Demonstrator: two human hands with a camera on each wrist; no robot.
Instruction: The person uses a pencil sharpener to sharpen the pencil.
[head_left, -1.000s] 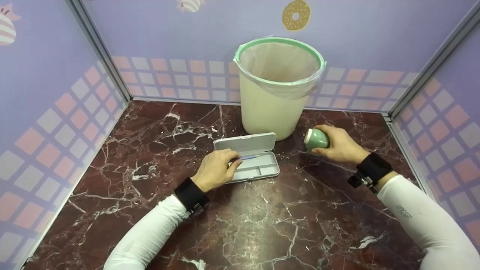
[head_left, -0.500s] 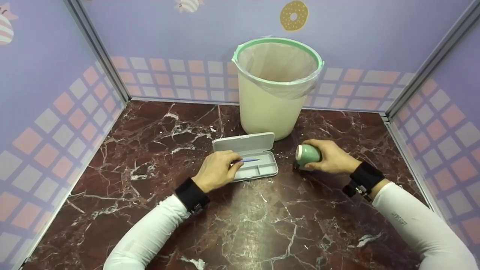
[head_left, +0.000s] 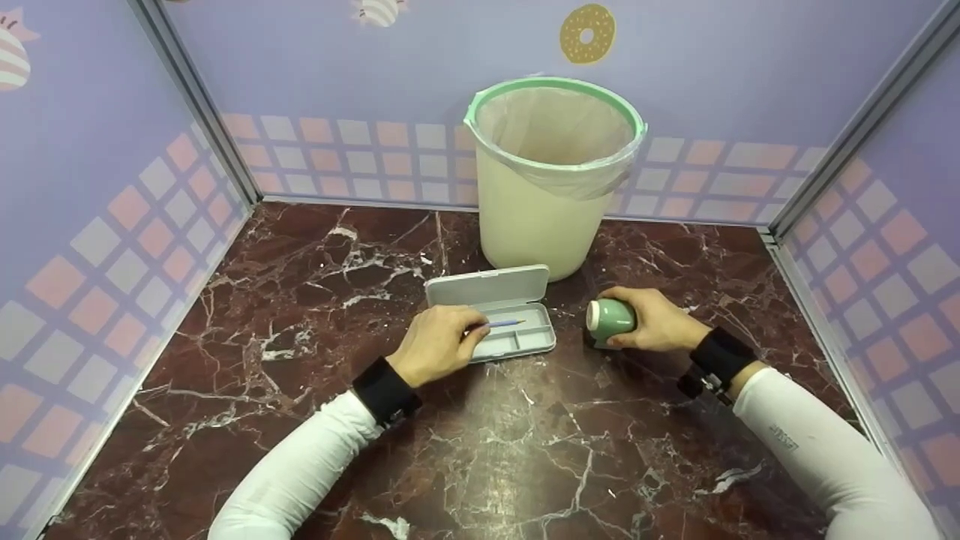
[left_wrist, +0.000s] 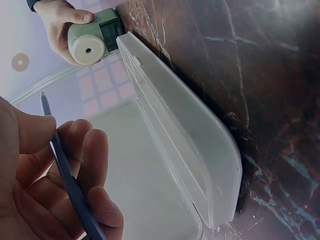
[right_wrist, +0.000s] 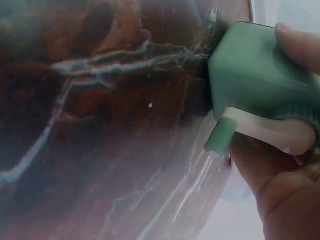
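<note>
A blue pencil [left_wrist: 67, 172] is pinched between the thumb and fingers of my left hand [head_left: 441, 341], its sharpened tip pointing right, above a grey pencil case [head_left: 536, 341]. The case lies with its lid raised and divided compartments showing. To the right, my right hand [head_left: 656, 321] grips a green hand-crank pencil sharpener [head_left: 613, 318] from above. Its cream round front, with a small dark hole [left_wrist: 88, 50], faces the pencil tip; the two are apart. In the right wrist view a cream crank [right_wrist: 265, 131] with a green knob [right_wrist: 220, 137] shows on the sharpener.
A cream trash bin [head_left: 536, 217] with a green rim and a clear liner stands behind the case, at the back wall. Patterned panels [head_left: 352, 157] enclose the dark red marbled tabletop [head_left: 510, 450] at the back and both sides.
My right hand has brought the pencil sharpener left and toward me, closer to the case and the pencil. The left hand stays almost still, with the pencil sticking out slightly more to the right.
</note>
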